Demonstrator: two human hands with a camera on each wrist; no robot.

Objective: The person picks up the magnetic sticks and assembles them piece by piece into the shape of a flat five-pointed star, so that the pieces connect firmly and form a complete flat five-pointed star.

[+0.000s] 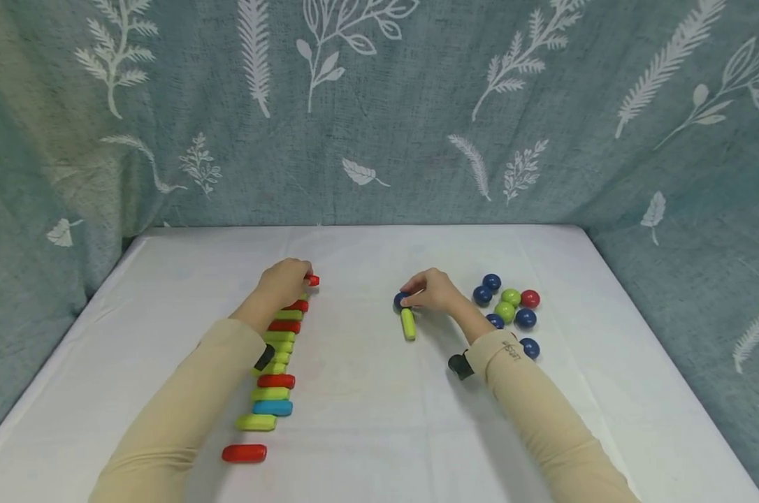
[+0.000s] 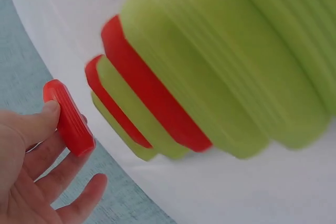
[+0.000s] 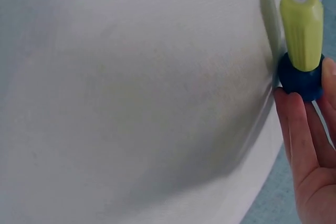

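At the far end of a row of sticks, my left hand (image 1: 285, 281) pinches a short red stick (image 2: 68, 119) between thumb and fingers. The other fingers of that hand are spread in the left wrist view. The row's green stick (image 1: 270, 394), blue stick (image 1: 272, 407) and red stick (image 1: 276, 381) lie crosswise below my left forearm, which hides part of them. Near the middle of the table my right hand (image 1: 436, 290) grips a dark blue ball (image 3: 300, 80) with its fingertips. A yellow-green stick (image 3: 302, 27) joins that ball end-on and points toward my body in the head view.
Right of my right hand several loose balls lie in a group: blue (image 1: 525, 318), green (image 1: 504, 311) and red (image 1: 530, 299). One red stick (image 1: 244, 453) lies apart at the near left. A white cloth (image 1: 354, 433) covers the table; a patterned curtain (image 1: 379, 140) hangs behind.
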